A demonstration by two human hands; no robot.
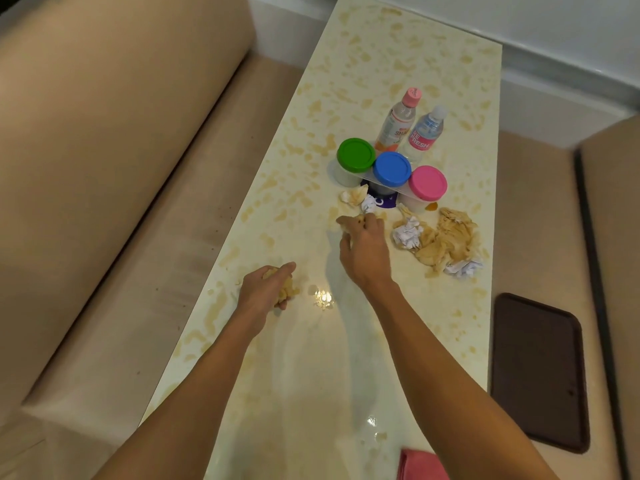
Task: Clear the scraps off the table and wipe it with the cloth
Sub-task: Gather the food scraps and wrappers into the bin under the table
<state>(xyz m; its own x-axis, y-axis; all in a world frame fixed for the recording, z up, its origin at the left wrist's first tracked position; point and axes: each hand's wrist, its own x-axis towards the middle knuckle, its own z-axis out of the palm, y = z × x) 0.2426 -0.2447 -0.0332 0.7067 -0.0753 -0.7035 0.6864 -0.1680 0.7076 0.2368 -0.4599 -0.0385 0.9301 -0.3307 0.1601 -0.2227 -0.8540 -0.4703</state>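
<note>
Beige sofa cushions point(114, 140) flank a long speckled counter point(398, 64), all in the single head view. I read the left grip point(268, 289) as curled round a tan scrap point(285, 287), low over the counter's near-left part. The right grip point(363, 251) reaches further out, and its fingertips appear to pinch a small scrap point(348, 223) just in front of the lidded jars point(391, 168). Hazard one: the jars and two bottles point(412, 129) stand just behind the litter, so a wide sweep could tip them. Hazard two: both grips are loaded, so a further pickup may drop pieces onto the sofa. The main scrap pile point(446, 237), with crumpled white paper point(408, 233), lies just right of the right grip, apart from it. The pink cloth point(419, 465) lies at the near counter edge beneath the right forearm, well apart from both grips. A dark tray point(536, 372) rests on the right seat.
</note>
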